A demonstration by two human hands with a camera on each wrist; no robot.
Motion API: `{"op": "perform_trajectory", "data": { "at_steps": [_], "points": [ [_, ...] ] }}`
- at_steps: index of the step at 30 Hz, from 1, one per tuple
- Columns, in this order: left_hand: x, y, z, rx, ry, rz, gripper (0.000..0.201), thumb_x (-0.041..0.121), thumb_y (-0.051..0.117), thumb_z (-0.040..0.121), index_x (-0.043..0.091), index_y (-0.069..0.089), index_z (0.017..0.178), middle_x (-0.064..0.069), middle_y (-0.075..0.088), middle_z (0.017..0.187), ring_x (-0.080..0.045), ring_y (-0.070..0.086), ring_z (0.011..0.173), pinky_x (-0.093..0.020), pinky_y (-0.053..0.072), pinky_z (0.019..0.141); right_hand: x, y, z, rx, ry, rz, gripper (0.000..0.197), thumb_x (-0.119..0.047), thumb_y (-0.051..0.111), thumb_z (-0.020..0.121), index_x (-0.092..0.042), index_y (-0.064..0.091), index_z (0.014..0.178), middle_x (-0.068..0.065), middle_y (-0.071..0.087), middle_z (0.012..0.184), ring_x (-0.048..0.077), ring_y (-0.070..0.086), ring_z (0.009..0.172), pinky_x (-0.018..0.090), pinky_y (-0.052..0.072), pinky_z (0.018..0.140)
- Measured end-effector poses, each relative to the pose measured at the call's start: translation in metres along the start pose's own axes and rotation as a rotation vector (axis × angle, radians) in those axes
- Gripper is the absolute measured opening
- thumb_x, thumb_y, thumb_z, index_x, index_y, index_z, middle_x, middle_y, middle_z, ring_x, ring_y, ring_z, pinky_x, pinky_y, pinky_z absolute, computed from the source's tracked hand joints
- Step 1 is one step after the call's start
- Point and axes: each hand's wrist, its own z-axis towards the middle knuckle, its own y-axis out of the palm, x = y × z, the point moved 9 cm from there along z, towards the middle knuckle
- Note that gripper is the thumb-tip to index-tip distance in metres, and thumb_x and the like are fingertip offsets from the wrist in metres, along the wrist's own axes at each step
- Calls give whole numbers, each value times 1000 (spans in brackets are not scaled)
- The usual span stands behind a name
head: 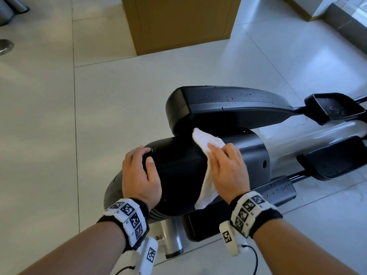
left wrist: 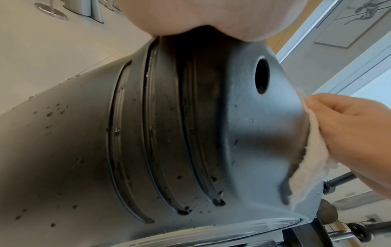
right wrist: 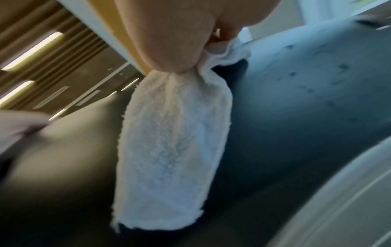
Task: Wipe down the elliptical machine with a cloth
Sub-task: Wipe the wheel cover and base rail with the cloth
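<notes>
1. A pale tiled floor point(head: 119, 106) fills most of the head view, with a brown cardboard box point(head: 178, 22) stood on it at the far side.
2. The elliptical machine point(head: 228, 108) is parked on that floor, seen from above: black housing, a grey frame tube on the right and two black pedals point(head: 335, 108) out toward the right edge. Water droplets are dotted all over the black covers.
3. The rounded black shroud point(head: 178, 165) nearest the camera is being worked on. From the left wrist view its ribbed grooves and a round hole are seen, speckled with drops.
4. The left hand point(head: 139, 175) is laid on the left end of the shroud, fingers curved over the rim, thumb on top, so it's braced there rather than gripping anything loose.
5. The right hand point(head: 226, 169) is pressed flat on the cloth, fingers pretty much straight.
6. The white terry cloth point(head: 208, 147) is sandwiched between that palm and the top of the shroud, with one end hanging down the near side.
</notes>
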Motion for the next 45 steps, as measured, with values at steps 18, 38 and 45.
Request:
{"op": "perform_trajectory", "data": {
  "at_steps": [18,38,45],
  "points": [
    [9,-1,-2,-24,0,10,28,16,47,106,12,64,128,-5,55,135,-20,51,129,-35,39,115,42,-8,-6,62,144,97,30,-47,40,109,-28,41,85,-12,50,87,5,51,65,22,36,51],
    [10,-3,-34,302,121,95,30,27,49,106,18,67,128,2,58,137,-13,56,122,-25,38,103,78,-8,-7,195,15,40,27,-45,30,110,-29,35,88,-12,48,88,5,48,61,24,31,47],
    [5,-3,-33,352,145,99,30,34,49,106,23,68,125,6,59,134,-2,49,105,-24,35,96,34,4,-41,316,-105,49,26,-41,28,111,-28,28,88,-8,46,85,11,46,56,32,37,50]
  ]
}}
